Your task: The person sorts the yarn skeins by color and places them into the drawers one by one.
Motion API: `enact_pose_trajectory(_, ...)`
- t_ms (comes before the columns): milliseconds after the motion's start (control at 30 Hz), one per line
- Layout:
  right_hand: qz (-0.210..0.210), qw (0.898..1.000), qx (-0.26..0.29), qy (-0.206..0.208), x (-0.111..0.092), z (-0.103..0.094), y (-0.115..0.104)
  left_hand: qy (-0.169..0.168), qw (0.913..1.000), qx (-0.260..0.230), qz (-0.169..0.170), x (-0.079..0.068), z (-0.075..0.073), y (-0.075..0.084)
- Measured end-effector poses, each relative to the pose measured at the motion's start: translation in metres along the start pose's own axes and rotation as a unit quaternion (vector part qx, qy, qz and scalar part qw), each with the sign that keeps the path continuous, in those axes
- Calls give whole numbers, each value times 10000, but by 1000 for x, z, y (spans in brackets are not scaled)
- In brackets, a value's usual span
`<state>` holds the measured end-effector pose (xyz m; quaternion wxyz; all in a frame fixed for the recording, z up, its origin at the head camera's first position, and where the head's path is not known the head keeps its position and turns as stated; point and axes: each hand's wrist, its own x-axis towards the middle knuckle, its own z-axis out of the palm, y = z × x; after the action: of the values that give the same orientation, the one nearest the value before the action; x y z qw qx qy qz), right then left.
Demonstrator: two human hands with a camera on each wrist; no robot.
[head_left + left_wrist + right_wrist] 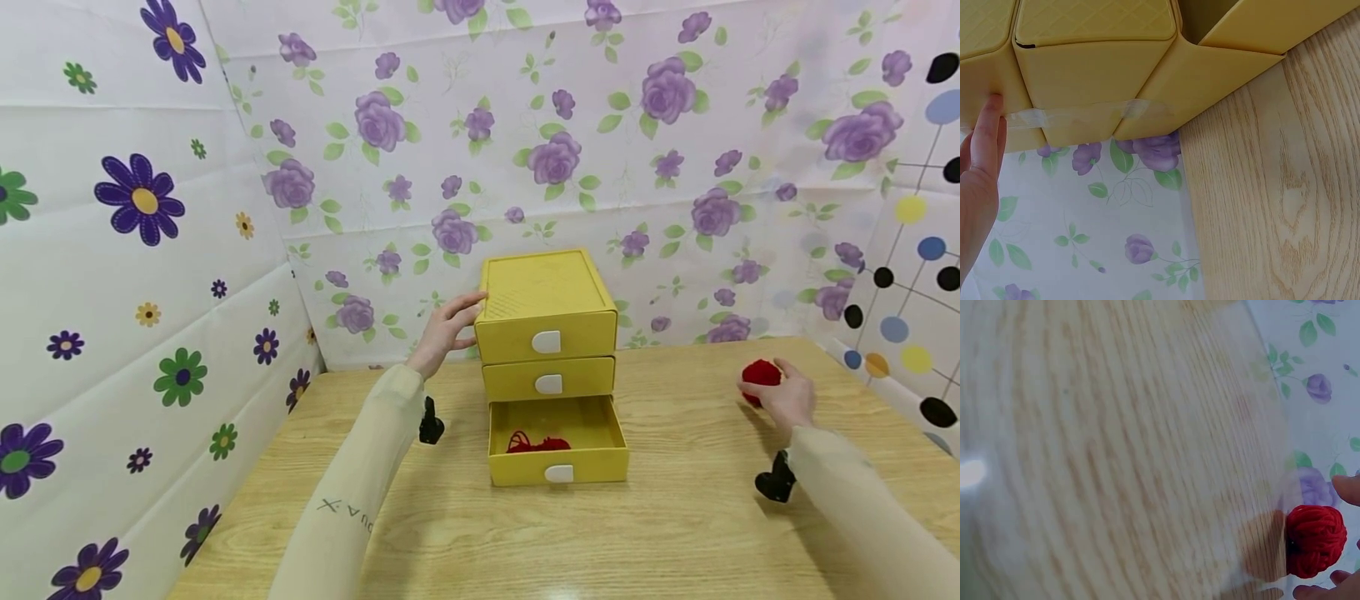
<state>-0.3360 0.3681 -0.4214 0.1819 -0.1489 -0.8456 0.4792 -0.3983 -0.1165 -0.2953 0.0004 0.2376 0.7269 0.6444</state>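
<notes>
A small yellow chest of drawers [551, 333] stands on the table with its bottom drawer [617, 454] pulled out; loose red yarn [540, 443] lies inside that drawer. My left hand [447, 332] touches the chest's left side near the top. In the left wrist view, an extended finger [986, 137] presses against the yellow side wall. Far to the right, a ball of red yarn [761, 379] sits on the table. My right hand [793, 400] is spread around it. The right wrist view shows the yarn ball [1316, 540] between thumb and fingers, with a gap at the thumb.
The wooden table [690, 517] meets a flowered back sheet [465, 167], a daisy-patterned sheet [150, 283] on the left and a dotted one [911, 283] on the right. Clear tape [1085, 114] runs across the chest's side.
</notes>
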Motion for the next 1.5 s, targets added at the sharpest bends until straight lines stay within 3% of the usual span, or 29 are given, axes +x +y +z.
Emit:
enact_pose_trajectory(167, -183, 9995, -247, -51, 4, -1, 4, -3, 10000, 30, 27, 0, 0, 1)
enact_pose_trajectory(367, -11, 9992, -354, -173, 8, -4, 7, 1, 10000, 5, -5, 0, 1, 1)
enact_pose_trajectory(667, -116, 9982, -500, -315, 10, -6, 13, 43, 10000, -1, -21, 0, 2, 1)
enact_pose_trajectory(967, 55, 9985, -529, -84, 6, -10, 12, -180, 9997, -97, -148, -12, 6, 23)
enact_pose_trajectory(1500, -152, 9988, -465, 13, 3, -19, 4, -190, 9997, -91, -121, -12, 6, 23)
